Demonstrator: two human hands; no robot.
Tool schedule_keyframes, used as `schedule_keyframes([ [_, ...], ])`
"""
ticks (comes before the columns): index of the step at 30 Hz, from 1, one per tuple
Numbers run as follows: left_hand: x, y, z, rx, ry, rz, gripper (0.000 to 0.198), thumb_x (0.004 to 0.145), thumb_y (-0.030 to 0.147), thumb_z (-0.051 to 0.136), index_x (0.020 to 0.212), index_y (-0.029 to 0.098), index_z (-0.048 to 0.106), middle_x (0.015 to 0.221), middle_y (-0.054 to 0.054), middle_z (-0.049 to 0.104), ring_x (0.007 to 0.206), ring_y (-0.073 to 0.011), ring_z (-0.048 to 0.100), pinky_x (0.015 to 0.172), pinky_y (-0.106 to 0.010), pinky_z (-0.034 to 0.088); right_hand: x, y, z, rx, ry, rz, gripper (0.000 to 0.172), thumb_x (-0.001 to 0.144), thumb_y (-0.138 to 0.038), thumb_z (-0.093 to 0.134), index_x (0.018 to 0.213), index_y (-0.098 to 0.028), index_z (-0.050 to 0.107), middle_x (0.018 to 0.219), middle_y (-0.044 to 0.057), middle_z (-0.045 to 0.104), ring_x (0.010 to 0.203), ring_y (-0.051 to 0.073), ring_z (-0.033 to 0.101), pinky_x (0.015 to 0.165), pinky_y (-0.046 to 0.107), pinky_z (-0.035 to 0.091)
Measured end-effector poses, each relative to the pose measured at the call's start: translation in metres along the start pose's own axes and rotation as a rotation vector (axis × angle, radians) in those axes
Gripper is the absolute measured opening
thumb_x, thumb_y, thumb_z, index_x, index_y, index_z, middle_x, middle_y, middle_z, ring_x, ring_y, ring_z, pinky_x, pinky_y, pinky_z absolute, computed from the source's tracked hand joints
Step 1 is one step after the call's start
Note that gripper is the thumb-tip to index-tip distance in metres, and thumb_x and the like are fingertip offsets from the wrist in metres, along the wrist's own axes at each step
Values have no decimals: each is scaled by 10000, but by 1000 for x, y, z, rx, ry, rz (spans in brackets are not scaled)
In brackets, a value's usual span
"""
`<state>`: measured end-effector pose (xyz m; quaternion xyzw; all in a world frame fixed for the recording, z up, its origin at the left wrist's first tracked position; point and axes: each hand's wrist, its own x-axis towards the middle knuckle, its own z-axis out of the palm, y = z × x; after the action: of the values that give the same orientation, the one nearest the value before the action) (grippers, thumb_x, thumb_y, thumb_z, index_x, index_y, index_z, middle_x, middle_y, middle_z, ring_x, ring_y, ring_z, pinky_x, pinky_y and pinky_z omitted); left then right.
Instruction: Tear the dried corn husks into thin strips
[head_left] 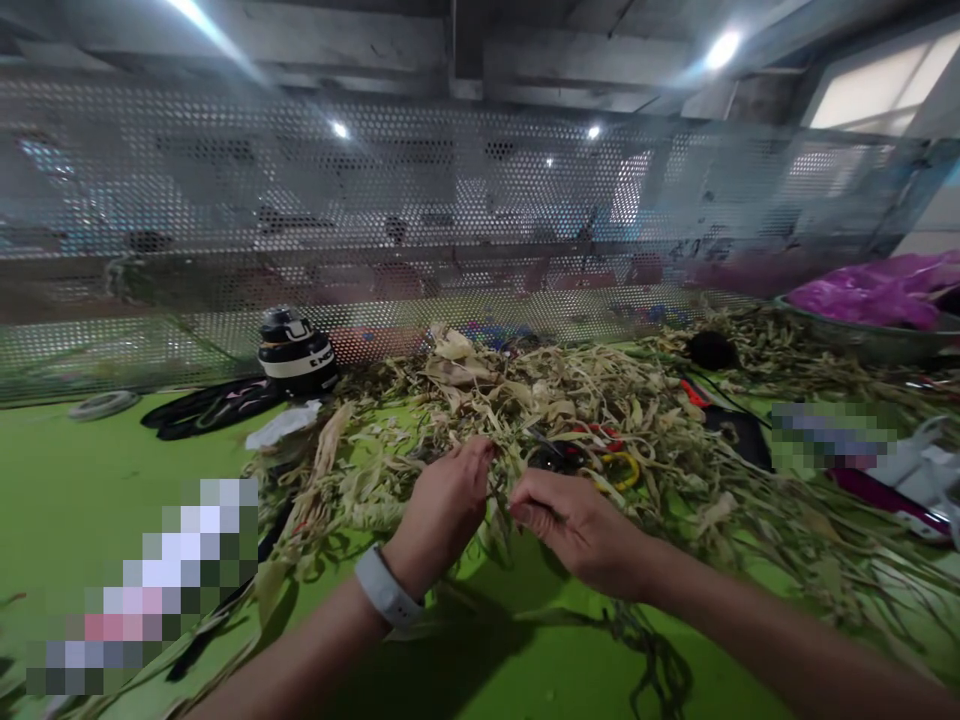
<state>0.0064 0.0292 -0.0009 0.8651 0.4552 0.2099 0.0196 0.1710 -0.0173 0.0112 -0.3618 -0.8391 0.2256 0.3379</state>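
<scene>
A wide heap of dried pale husk strips (540, 400) covers the middle of a green table (97, 480). My left hand (444, 510), with a white band on its wrist, has its fingers pinched on thin strips at the heap's near edge. My right hand (577, 525) is closed in a pinch on the same strips, a few centimetres to the right. The two hands almost touch. Just beyond them lie scissors (607, 450) with red and yellow handles, half buried in the husks.
A black and white bottle (296, 352) stands at the back left beside black gloves (214, 405). A perforated metal screen (450, 220) walls the table's far side. A basin with purple material (877, 300) sits far right. A tape roll (103, 403) lies far left.
</scene>
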Motion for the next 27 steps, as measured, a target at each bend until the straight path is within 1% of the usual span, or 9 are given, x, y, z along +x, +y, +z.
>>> schedule_keyframes([
  [5,-6,10,-6,126,-80,118,204,834,63,348,906,163,511,789,-47,598,696,-181,565,611,-278,438,-3,-8,-25,33,50,9,176,902,-264,437,806,-173,553,719,3,533,635,101,481,594,216,384],
  [9,-20,38,-23,118,-196,555,169,876,119,366,944,176,511,780,-29,596,639,-160,526,542,-248,399,-2,-6,-61,107,106,79,178,883,-305,479,841,-179,596,822,22,584,552,71,501,516,195,404],
  [12,-28,51,-36,-117,-209,746,186,903,168,336,884,173,521,761,-23,596,635,-135,508,577,-233,394,2,11,-67,211,-5,194,216,863,-356,499,770,-173,568,706,-1,569,493,68,472,455,188,380],
  [14,-27,48,-41,-312,-88,629,194,897,165,334,945,174,522,754,-20,589,636,-125,504,580,-220,393,6,26,-59,285,-57,272,245,848,-395,509,738,-176,522,592,-32,513,455,71,435,424,185,352],
  [16,-20,36,-41,-485,169,285,196,885,144,335,898,186,526,671,14,548,554,-99,462,539,-199,371,10,35,-45,328,-49,299,263,845,-411,506,723,-179,491,560,-45,475,437,73,417,404,186,335],
  [18,-10,20,-36,-595,281,-54,184,887,199,351,811,185,518,600,39,478,498,-91,407,484,-191,335,11,36,-33,317,6,266,266,877,-408,444,736,-185,478,585,-34,474,490,94,464,468,211,400],
  [20,-1,7,-28,-684,275,-196,182,876,255,379,757,182,495,574,45,436,503,-98,386,482,-198,330,10,30,-24,223,139,129,238,884,-369,447,746,-182,502,751,23,537,711,138,545,661,271,458],
  [23,4,0,-17,-807,181,-233,209,862,308,391,719,180,475,580,43,438,507,-99,378,479,-204,326,5,18,-16,189,218,-42,185,877,-312,483,757,-182,539,1027,72,526,998,180,504,866,323,406],
  [27,3,5,-6,-827,129,-269,247,854,335,389,680,178,464,557,47,429,490,-93,357,469,-201,309,1,14,-6,554,107,89,191,908,-342,417,844,-190,514,910,33,536,679,104,566,652,256,481],
])
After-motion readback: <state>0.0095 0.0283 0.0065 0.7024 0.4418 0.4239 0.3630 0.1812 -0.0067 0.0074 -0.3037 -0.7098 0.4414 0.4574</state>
